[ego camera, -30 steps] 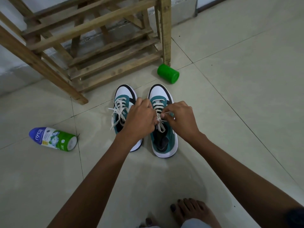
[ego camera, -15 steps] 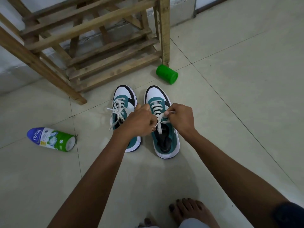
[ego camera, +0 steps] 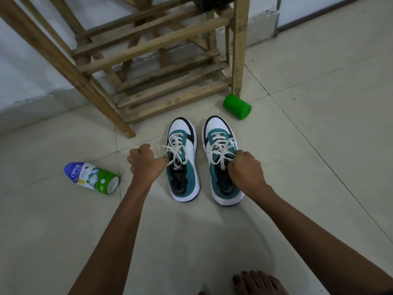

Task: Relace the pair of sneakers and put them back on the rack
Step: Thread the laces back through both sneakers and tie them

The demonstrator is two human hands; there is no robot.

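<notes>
At mid-frame the two sneakers are stood side by side, toes toward the rack (ego camera: 170, 96) above; the right hand (ego camera: 244, 169) is clamped on the right sneaker (ego camera: 223, 167), the left hand (ego camera: 144, 165), curled, is just beside the left sneaker (ego camera: 182, 167).

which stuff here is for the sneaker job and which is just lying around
For the job: left sneaker, right sneaker, wooden rack.
Lying about: green cup on its side by the rack leg, powder bottle on its side on the floor.
</notes>
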